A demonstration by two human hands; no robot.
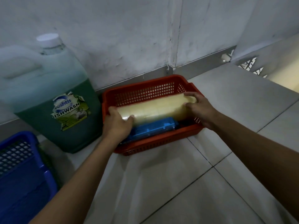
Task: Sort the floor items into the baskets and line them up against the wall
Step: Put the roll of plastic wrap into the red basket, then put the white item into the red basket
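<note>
Fingers (129, 118) of both hands grip yellow roll (155, 109) ends over red basket (155, 143).

we see the perforated basket (152, 88) on the floor (186, 183) against the wall (129, 38). in it a long roll (155, 109) lies lengthwise over a flat pack (153, 128), the left hand (117, 125) and right hand (199, 109) at its ends. left of it stands a jug (48, 97); nearer left, a second basket (21, 172).
</note>
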